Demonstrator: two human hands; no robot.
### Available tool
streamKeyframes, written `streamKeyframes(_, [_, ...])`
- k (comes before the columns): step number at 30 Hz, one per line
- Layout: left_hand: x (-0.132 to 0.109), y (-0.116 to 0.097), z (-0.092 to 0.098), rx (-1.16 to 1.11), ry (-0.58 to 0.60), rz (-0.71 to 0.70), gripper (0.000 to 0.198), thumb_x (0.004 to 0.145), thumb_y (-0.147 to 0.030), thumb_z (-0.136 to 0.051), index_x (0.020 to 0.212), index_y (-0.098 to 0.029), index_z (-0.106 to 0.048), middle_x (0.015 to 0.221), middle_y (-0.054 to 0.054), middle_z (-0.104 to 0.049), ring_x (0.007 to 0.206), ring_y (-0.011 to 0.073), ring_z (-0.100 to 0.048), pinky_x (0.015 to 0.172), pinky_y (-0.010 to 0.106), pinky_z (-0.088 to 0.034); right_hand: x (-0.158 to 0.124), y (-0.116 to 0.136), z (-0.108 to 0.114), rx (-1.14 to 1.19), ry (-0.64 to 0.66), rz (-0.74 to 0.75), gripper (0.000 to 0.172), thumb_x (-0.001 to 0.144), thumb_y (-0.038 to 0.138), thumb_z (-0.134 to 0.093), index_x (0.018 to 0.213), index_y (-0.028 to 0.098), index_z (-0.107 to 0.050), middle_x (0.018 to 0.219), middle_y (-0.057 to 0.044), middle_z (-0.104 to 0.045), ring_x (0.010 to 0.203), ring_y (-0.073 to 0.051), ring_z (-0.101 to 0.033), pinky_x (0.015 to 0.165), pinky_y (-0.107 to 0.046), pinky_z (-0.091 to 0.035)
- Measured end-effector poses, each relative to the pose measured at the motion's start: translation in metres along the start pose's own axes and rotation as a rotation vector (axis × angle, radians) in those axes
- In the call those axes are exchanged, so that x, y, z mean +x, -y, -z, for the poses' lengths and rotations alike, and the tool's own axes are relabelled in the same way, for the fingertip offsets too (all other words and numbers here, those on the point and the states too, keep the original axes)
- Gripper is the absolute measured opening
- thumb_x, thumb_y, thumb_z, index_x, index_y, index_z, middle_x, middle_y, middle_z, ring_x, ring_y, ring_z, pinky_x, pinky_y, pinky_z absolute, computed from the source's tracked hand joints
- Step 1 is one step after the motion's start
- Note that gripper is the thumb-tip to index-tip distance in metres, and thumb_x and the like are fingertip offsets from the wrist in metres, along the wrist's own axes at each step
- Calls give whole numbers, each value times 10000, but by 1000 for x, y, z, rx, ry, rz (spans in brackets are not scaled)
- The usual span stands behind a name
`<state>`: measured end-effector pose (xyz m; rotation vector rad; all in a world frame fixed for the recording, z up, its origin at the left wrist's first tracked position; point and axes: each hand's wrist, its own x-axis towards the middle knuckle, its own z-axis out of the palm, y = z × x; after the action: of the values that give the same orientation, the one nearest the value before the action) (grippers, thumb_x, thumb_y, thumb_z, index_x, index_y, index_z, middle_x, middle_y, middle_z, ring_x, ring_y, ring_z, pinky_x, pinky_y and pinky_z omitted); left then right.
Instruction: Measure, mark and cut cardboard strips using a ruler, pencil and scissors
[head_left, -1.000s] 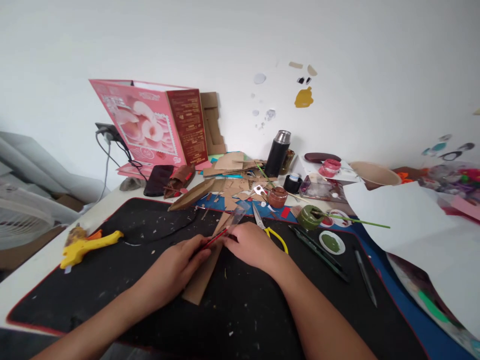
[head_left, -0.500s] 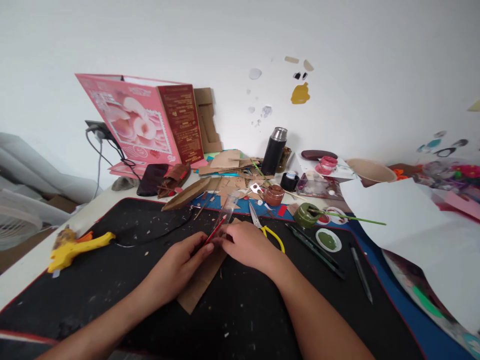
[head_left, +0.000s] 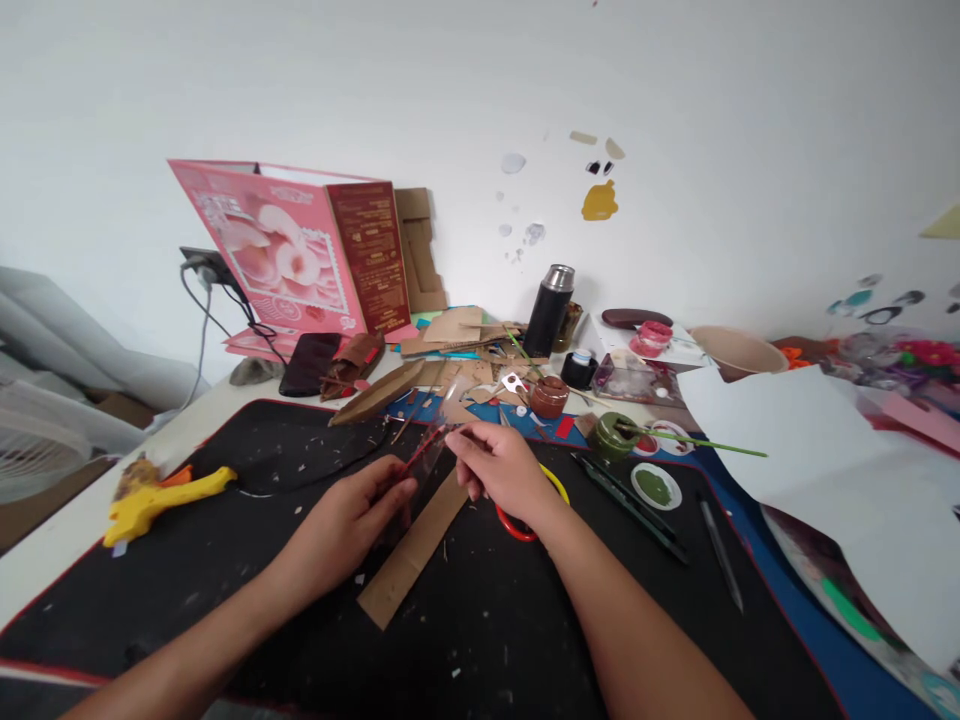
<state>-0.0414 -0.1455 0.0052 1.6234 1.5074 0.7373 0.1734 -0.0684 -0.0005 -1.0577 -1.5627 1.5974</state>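
My left hand [head_left: 349, 520] is closed on a thin red pencil [head_left: 421, 452], which is smeared by motion. A clear plastic strip, like a ruler [head_left: 453, 392], runs along the pencil and up past my fingers. My right hand [head_left: 499, 470] has its fingers curled together at the pencil's upper end, beside the clear strip; what they pinch is hidden. Under both hands a brown cardboard strip [head_left: 412, 560] lies slanted on the black mat [head_left: 480, 650]. Scissors with a red and yellow handle [head_left: 517, 527] lie partly beneath my right hand.
A yellow glue gun [head_left: 169, 500] lies at left. Toward the wall are cardboard scraps [head_left: 454, 325], a black flask [head_left: 549, 312] and a brown paint jar [head_left: 549, 396]. Right of my hands are a green paint jar [head_left: 613, 436], a dark green cutter [head_left: 630, 508] and a pen [head_left: 721, 555].
My hands have lifted off the cardboard strip, uncovering more of it, with the pencil and clear strip raised too. My right hand has turned, and the scissors' red handle loop now shows.
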Motion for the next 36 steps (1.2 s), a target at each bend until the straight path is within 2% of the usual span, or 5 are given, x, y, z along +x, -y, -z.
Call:
streamKeyframes(13, [5, -13, -7, -437, 254, 86, 582, 920, -810, -595, 992, -233, -580, 831, 28, -713, 649, 175, -652, 626, 303, -538, 1, 1, 1, 145, -21, -5, 505, 855, 690, -778, 834, 209, -627, 570, 60, -614, 421, -90, -527, 406, -209, -324])
streamKeyframes(17, [17, -5, 3, -168, 12, -15, 499, 1017, -706, -474, 1042, -227, -611, 824, 18, -676, 674, 193, -654, 649, 316, -555, 3, 1, 2, 146, -82, 30, 498, 883, 693, -736, 903, 199, -679, 563, 68, -589, 407, -95, -507, 394, -221, -314])
streamKeyframes(22, [29, 5, 12, 396, -279, -210, 502, 1081, -450, -374, 1463, -212, -596, 1272, 138, -737, 1176, 326, -721, 992, 439, -576, 3, 3, 0, 116, -139, 88, 513, 885, 713, -726, 876, 203, -671, 537, 74, -557, 400, -93, -481, 399, -229, -316])
streamKeyframes(29, [25, -1, -13, 890, -231, -300, 574, 1065, -172, -354, 1621, -185, -494, 1141, 150, -691, 984, 291, -731, 870, 412, -613, 1, -2, -9, 120, -30, 36, 508, 864, 706, -763, 938, 217, -649, 606, 70, -598, 414, -93, -498, 405, -222, -354])
streamKeyframes(36, [25, -5, -22, 929, -251, -305, 591, 1066, -187, -364, 1651, -173, -451, 1115, 149, -685, 914, 266, -732, 801, 360, -613, 3, -3, -9, 173, -46, 4, 511, 819, 702, -795, 829, 218, -633, 561, 65, -576, 414, -97, -492, 402, -228, -341])
